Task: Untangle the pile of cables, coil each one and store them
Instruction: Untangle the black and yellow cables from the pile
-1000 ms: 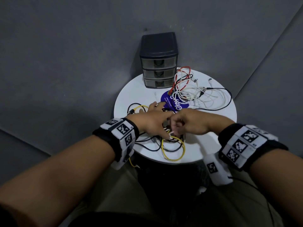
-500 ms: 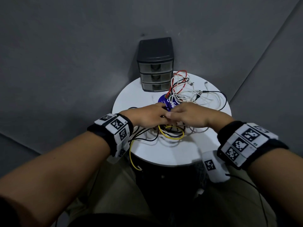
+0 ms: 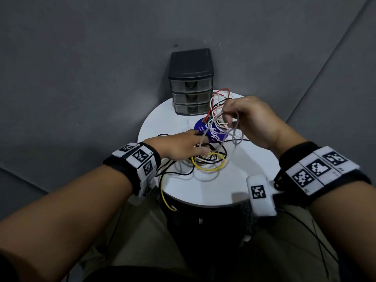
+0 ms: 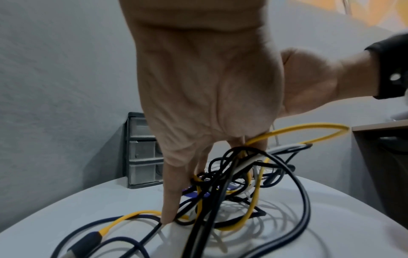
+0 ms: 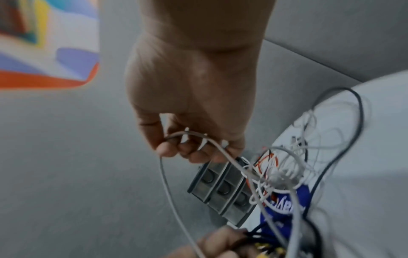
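Cables (image 3: 207,159) sprawl tangled on the bench (image 3: 203,188); left hand (image 3: 179,146) presses the pile, fingers straight, while right hand (image 3: 250,121) pinches a grey cable (image 5: 167,183) aloft.

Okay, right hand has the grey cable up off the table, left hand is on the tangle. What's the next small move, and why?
Probably keep drawing the grey cable up and away with the right hand while the left hand presses down the tangle. The cable still runs down into the black and yellow loops, so it looks not yet free.
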`<state>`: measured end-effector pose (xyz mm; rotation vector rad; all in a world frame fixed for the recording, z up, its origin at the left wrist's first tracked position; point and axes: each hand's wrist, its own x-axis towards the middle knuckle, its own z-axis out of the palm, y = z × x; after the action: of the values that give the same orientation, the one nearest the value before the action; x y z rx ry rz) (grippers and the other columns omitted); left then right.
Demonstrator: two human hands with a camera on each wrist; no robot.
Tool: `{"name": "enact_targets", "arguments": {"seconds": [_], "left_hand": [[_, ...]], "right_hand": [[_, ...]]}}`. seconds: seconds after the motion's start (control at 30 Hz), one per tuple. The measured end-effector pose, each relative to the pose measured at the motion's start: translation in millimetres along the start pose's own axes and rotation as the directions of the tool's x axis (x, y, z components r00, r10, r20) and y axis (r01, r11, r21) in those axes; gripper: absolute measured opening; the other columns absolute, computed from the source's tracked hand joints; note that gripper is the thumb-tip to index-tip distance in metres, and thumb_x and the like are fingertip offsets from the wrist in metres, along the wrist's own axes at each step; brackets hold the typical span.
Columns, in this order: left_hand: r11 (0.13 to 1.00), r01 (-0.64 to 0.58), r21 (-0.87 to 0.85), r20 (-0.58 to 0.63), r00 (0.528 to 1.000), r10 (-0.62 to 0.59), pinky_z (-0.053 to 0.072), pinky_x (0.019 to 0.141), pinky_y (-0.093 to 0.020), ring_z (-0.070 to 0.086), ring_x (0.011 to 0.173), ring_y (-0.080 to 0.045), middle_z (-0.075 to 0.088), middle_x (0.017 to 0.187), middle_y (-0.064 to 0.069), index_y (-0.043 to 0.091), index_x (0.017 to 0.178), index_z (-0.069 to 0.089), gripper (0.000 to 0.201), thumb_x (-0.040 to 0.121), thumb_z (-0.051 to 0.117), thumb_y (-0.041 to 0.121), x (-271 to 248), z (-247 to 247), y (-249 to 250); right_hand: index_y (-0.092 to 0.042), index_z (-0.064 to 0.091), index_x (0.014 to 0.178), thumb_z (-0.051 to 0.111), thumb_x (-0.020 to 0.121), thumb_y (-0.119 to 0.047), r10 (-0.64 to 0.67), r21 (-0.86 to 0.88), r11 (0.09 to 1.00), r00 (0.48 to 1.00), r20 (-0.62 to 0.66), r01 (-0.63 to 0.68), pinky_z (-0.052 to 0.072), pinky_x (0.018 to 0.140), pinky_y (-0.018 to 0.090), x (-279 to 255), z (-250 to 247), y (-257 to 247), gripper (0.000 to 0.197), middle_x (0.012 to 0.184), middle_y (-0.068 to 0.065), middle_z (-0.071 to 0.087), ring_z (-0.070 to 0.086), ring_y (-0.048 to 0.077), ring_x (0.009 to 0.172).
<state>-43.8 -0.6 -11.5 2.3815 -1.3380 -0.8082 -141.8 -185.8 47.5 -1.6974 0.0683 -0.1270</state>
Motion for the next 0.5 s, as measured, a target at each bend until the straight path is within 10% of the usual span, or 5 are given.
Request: {"name": "enact_targets", "arguments": {"seconds": [0.23, 0.5], "left_hand": [[0.999, -0.034, 0.035, 0.043, 0.999, 0.032, 0.03, 0.105, -0.024, 0.04, 0.121, -0.012, 0.051, 0.131, -0.005, 0.012, 0.12, 0.06, 0.036, 0.111, 0.033, 0.034, 1.6, 0.5, 3.0], [0.999, -0.007, 0.054, 0.067, 0.998, 0.003, 0.038, 0.109, -0.036, 0.049, 0.121, -0.018, 0.053, 0.13, -0.004, 0.023, 0.123, 0.068, 0.037, 0.107, 0.041, 0.041, 13.5, 1.7, -5.4]], "right_hand": [[-0.025, 0.07, 0.07, 0.054, 0.078, 0.0, 0.029, -0.614, 0.788, 0.999, -0.035, -0.045, 0.047, 0.075, 0.031, 12.1, 8.7, 11.5, 0.031, 0.077, -0.005, 0.069, 0.06, 0.018, 0.083], [-0.016, 0.077, 0.085, 0.068, 0.089, -0.02, 0.025, -0.799, 0.594, 0.99, 0.142, 0.1, 0.042, 0.069, 0.028, 8.6, 31.7, 13.3, 0.011, 0.079, 0.002, 0.07, 0.059, 0.016, 0.078]]}}
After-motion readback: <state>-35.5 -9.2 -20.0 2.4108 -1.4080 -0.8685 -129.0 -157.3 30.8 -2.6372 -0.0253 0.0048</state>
